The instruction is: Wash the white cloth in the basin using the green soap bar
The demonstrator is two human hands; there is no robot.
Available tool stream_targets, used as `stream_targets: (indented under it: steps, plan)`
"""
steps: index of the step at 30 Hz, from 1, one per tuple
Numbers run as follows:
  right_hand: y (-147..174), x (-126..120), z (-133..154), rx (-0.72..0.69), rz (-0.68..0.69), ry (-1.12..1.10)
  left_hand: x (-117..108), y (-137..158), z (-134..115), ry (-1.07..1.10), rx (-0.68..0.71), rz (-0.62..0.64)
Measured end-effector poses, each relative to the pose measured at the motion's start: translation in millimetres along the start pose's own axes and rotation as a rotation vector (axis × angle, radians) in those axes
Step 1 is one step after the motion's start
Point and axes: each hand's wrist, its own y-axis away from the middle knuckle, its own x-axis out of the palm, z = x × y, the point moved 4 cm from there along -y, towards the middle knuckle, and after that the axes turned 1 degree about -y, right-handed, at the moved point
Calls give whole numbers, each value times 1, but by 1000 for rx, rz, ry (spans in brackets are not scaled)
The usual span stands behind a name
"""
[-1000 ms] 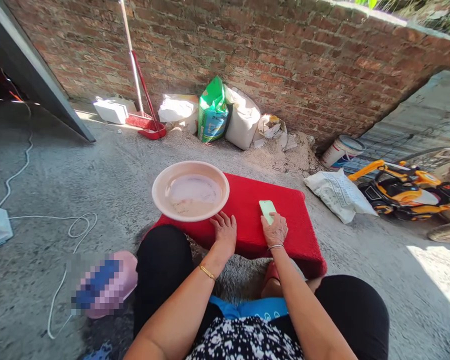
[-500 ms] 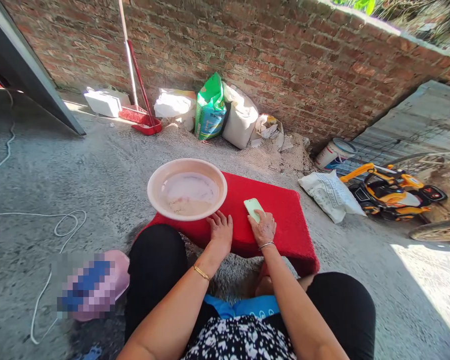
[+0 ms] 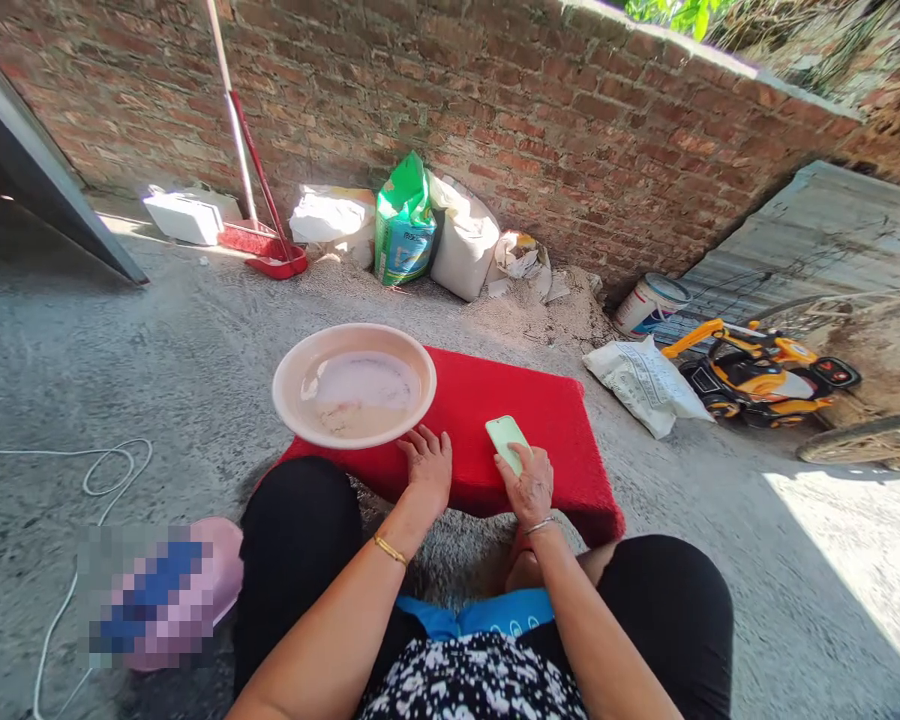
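My right hand (image 3: 531,484) is closed around the lower end of a light green phone (image 3: 506,433), over the front part of a red cloth-covered low table (image 3: 529,390). My left hand (image 3: 429,468) lies on the red cover near its front edge, palm down with the fingers stretched out. Just beyond those fingertips, a pale pink basin (image 3: 281,400) of cloudy water stands on the table's left end. Something indistinct lies under the water.
A pink tub (image 3: 225,570), partly blurred out, sits on the floor at left beside a white cable (image 3: 131,470). Along the brick wall stand a broom and red dustpan (image 3: 285,262), a green bag (image 3: 405,225) and sacks. At right are a white sack (image 3: 649,385) and a yellow toy excavator (image 3: 765,375).
The view has shifted a little to the right. My right hand has moved the phone slightly right and nearer to me over the table. My left hand stays beside the basin.
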Motion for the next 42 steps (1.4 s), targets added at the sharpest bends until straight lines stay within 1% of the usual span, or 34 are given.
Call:
stream_targets:
  steps: [2,3,5,8,9,10,11,12,16,18,19,21,24,26,27,29,33,35,37,39,40,42]
  plan:
    - [6,2,4,-41,19,71,0,0,0,36,0,-9]
    - [6,-1,-2,-23,16,105,-1,0,0,59,-2,-13]
    - [4,-14,-30,90,-18,160,-1,1,0,101,-6,-14]
    - [3,-40,-84,316,-128,178,-3,2,1,125,-5,-11]
    - [4,-47,-96,366,-167,163,-4,2,1,121,-2,-11]
    - [6,-52,-104,387,-195,140,-4,3,1,112,0,-11]
    - [8,-53,-105,373,-208,111,-5,3,1,99,1,-12]
    - [10,-53,-100,329,-204,81,-5,3,1,83,2,-14]
    - [18,-33,-52,45,-87,18,-4,3,1,8,10,-26]
    - [20,-27,-37,-25,-28,49,-2,2,0,-10,12,-18]
    - [20,-26,-38,-29,-14,72,-2,2,0,-13,12,-12]
    - [18,-31,-52,30,-33,114,-1,1,0,-16,13,-6]
    - [13,-45,-87,192,-142,139,-1,2,-2,-15,23,-8]
    - [10,-49,-97,243,-204,107,-1,5,-4,2,41,-3]
    - [8,-48,-95,239,-215,78,-1,8,-6,13,58,1]
    - [7,-41,-79,190,-191,7,0,17,-11,33,119,2]
    - [5,-19,-26,46,-83,-112,0,48,-24,66,322,-32]
    - [1,-11,-1,-12,-36,-160,-2,65,-27,84,443,-22]
    - [-4,-3,21,-88,47,-226,-6,80,-27,112,570,38]
    - [-9,5,43,-180,139,-301,-11,91,-24,161,671,127]
    - [-11,9,53,-219,172,-328,-14,94,-21,183,695,174]
    - [-13,17,71,-266,208,-344,-17,97,-17,201,695,262]
